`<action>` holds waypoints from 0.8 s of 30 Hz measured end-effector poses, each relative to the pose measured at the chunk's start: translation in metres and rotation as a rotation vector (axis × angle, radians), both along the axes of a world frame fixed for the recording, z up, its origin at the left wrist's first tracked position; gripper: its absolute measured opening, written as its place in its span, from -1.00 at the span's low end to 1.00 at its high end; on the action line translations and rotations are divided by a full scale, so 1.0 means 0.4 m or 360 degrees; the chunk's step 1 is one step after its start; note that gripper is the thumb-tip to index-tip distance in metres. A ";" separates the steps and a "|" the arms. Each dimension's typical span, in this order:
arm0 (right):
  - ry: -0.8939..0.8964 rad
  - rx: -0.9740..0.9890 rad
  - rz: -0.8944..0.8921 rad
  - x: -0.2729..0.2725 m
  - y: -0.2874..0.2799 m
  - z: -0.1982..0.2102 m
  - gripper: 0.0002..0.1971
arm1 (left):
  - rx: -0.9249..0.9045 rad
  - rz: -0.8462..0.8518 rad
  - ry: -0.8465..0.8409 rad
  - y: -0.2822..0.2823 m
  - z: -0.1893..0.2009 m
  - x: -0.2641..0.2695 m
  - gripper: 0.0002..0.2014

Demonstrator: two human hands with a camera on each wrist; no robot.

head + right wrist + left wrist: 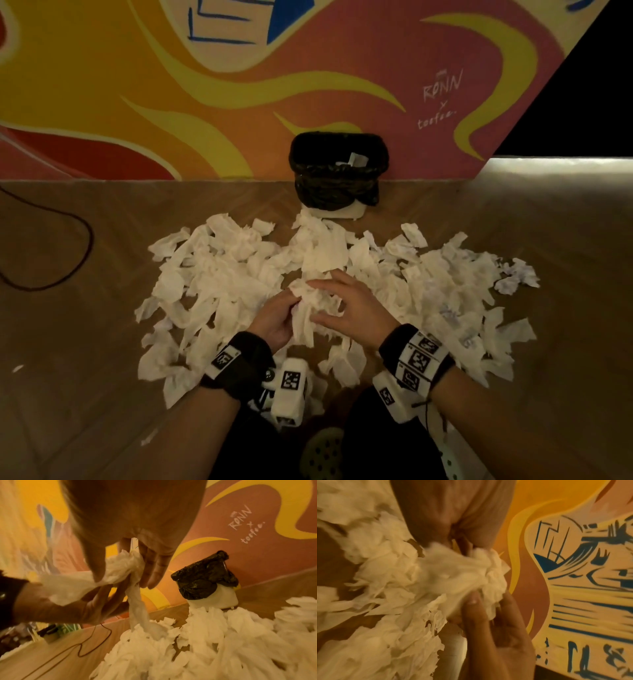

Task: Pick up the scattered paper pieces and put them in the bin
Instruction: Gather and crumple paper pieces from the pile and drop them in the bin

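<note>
Torn white paper pieces (239, 274) lie in a wide heap on the wooden floor. Beyond the heap, against the wall, stands a white bin (337, 171) lined with a black bag, with a scrap of paper inside. Both hands meet over the middle of the heap, holding one crumpled bunch of paper (310, 303). My left hand (291, 310) grips its left side with curled fingers. My right hand (320, 301) holds it between thumb and spread fingers. In the right wrist view a strip (137, 609) hangs from the bunch (123, 566) to the heap, with the bin (205, 580) behind. The bunch (457, 574) fills the left wrist view.
A thin red cable (80, 255) loops over the floor at the left. The painted mural wall (239, 85) runs behind the bin. Ink-marked crumpled pieces (517, 277) lie at the heap's right edge. My legs and perforated shoes (322, 452) are at the bottom.
</note>
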State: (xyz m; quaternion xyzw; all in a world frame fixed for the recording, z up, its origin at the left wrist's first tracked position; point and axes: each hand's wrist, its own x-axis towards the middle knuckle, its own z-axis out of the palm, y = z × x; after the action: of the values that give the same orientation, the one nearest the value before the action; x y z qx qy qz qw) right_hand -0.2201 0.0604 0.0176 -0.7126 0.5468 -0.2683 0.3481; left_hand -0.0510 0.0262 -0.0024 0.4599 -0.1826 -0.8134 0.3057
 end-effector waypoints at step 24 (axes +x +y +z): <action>0.0291 0.0326 -0.0609 -0.313 -0.852 0.054 -0.71 | -0.1422 -0.1357 -0.1777 -0.695 -0.055 -0.019 -0.85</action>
State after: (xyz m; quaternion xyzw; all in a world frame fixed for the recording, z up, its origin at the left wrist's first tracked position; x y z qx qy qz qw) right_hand -0.3453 -0.2802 0.0391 -0.5782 0.7257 -0.2069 0.3104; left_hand -0.0586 -0.2516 -0.0244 0.5224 -0.7716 -0.3628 -0.0103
